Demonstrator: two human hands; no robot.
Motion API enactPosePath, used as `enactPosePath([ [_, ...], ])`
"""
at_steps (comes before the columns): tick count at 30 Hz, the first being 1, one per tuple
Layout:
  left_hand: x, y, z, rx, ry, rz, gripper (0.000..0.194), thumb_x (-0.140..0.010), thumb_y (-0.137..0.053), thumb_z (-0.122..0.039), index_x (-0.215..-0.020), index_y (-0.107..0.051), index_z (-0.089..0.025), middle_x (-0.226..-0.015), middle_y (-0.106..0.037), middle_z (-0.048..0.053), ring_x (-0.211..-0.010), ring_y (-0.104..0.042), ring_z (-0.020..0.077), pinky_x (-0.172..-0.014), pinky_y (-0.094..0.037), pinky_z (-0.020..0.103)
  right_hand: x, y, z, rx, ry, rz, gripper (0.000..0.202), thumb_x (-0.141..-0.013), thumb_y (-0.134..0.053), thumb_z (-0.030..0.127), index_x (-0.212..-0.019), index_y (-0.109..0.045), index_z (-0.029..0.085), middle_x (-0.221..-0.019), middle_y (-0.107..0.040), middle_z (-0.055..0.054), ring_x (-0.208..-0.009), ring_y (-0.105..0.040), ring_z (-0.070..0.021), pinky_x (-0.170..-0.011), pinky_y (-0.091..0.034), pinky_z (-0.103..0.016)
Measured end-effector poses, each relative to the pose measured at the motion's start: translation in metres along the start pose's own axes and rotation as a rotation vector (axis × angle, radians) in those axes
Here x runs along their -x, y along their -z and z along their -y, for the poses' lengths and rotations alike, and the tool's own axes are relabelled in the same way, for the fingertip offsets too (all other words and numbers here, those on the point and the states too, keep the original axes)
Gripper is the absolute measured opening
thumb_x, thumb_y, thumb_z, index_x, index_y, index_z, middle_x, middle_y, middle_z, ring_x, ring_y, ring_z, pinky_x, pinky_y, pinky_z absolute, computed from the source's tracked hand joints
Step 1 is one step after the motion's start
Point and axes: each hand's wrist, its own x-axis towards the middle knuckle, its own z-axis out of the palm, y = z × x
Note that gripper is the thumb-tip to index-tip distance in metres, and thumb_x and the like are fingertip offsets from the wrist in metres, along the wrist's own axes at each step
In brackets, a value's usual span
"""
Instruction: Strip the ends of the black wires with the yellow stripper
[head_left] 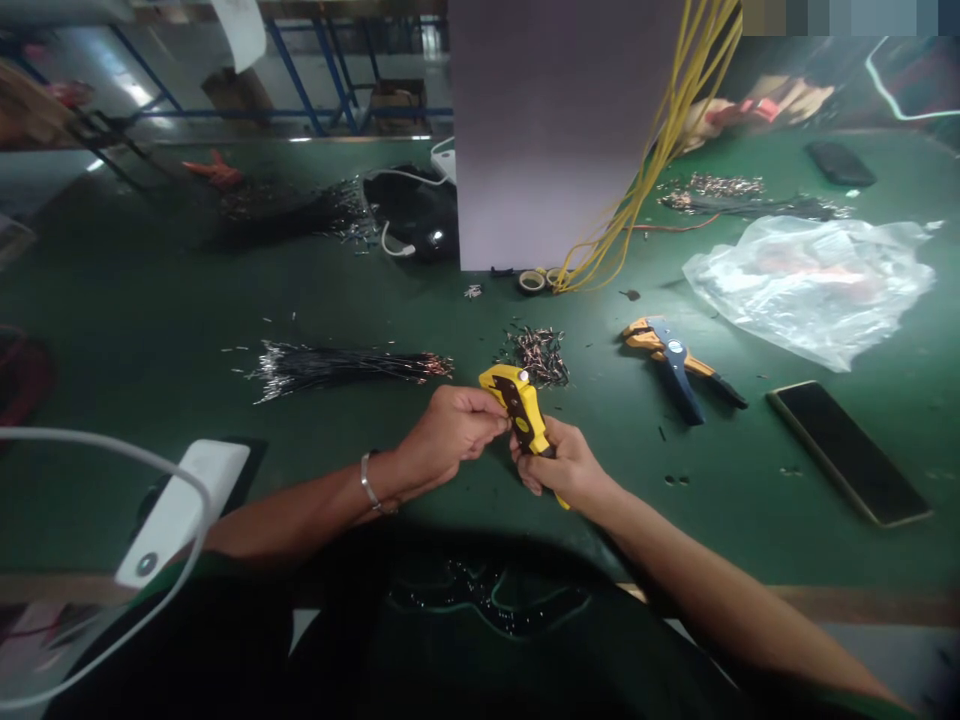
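Clock readings taken from the yellow-and-dark plier-like hand tool, 12 pointing away from the person. Far left, between 8 and 9: long white plastic box (184,510) with a pale cable, flat on the green work surface (420,300). At 9 to 10: bundle of thin black wires (337,367), lying roughly 9 to 3, silvery ends left, coppery ends right. Left hand (454,430), metal band at wrist, comes in from 8; thumb and forefinger drawn together right beside the tool's head, on its 9 side. Whether a small piece sits between them: cannot tell. Yellow-and-dark plier-like hand tool (523,410) held above the surface, long axis 11 to 5, head at 11, handles at 5. Left fingertips are nearer the head, right hand nearer the handles. Just past the head, at 12: loose heap of small dark and coppery pieces (540,357). Right hand (570,465), at 4 to 5, fingers closed around the handles; how far these are squeezed is unclear. Between 2 and 3: navy-and-orange hand tool (675,360), lying well apart from both hands. Farther out at 2, crumpled clear plastic bag (817,285); at 3, black phone with gold-toned edge (847,450).
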Motion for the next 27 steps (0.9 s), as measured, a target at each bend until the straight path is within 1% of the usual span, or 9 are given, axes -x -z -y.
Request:
enactPosePath([
  [4,-0.002,0.001,0.0,-0.012,-0.004,-0.01,0.005,-0.062,-0.064,-0.01,-0.058,-0.064,-0.013,-0.04,-0.041,-0.006,-0.034,-0.029,0.0019,-0.037,-0.014,0.021,-0.002,0.002,-0.002,0.009,0.009,0.011,0.019,-0.058,-0.054,0.011,-0.077,-0.053,0.017,-0.052,-0.051,0.008,-0.036,-0.044,-0.0064,-0.036,-0.035,-0.02],
  [7,-0.004,0.001,-0.001,-0.021,-0.003,-0.026,0.007,-0.062,-0.063,-0.009,-0.057,-0.063,-0.013,-0.04,-0.041,-0.005,-0.034,-0.03,0.0018,-0.037,-0.014,0.021,-0.004,0.004,-0.004,-0.038,-0.003,0.037,0.021,-0.059,-0.055,0.01,-0.079,-0.054,0.017,-0.054,-0.052,0.007,-0.036,-0.045,-0.0066,-0.036,-0.037,-0.02],
  [12,-0.006,0.002,-0.002,-0.042,0.003,-0.037,0.009,-0.062,-0.063,-0.008,-0.056,-0.063,-0.014,-0.037,-0.037,-0.007,-0.033,-0.028,0.0018,-0.037,-0.014,0.021,-0.006,0.007,-0.006,-0.095,-0.015,0.07,0.022,-0.059,-0.055,0.009,-0.079,-0.054,0.016,-0.052,-0.052,0.007,-0.036,-0.045,-0.0064,-0.036,-0.037,-0.02],
  [18,-0.006,0.003,-0.004,-0.061,0.0,-0.04,0.013,-0.062,-0.062,-0.005,-0.052,-0.063,-0.015,-0.04,-0.039,-0.005,-0.035,-0.029,0.0013,-0.038,-0.015,0.022,-0.008,0.01,-0.008,-0.154,-0.034,0.101,0.024,-0.057,-0.053,0.006,-0.079,-0.055,0.016,-0.053,-0.054,0.007,-0.036,-0.045,-0.007,-0.035,-0.038,-0.02],
  [22,-0.008,0.004,-0.004,-0.073,-0.013,-0.03,0.013,-0.063,-0.063,-0.005,-0.054,-0.064,-0.015,-0.039,-0.039,-0.006,-0.034,-0.029,0.0011,-0.038,-0.015,0.022,-0.007,0.011,-0.005,-0.18,-0.062,0.117,0.023,-0.056,-0.054,0.006,-0.078,-0.056,0.016,-0.055,-0.055,0.006,-0.036,-0.045,-0.0067,-0.035,-0.038,-0.02],
  [27,-0.009,0.002,-0.004,-0.088,0.01,-0.07,0.012,-0.061,-0.064,-0.002,-0.055,-0.063,-0.013,-0.036,-0.041,-0.006,-0.032,-0.03,0.0012,-0.036,-0.016,0.021,-0.006,0.011,-0.001,-0.204,-0.095,0.145,0.02,-0.056,-0.057,0.006,-0.074,-0.057,0.015,-0.052,-0.053,0.006,-0.036,-0.045,-0.0075,-0.035,-0.038,-0.021],
])
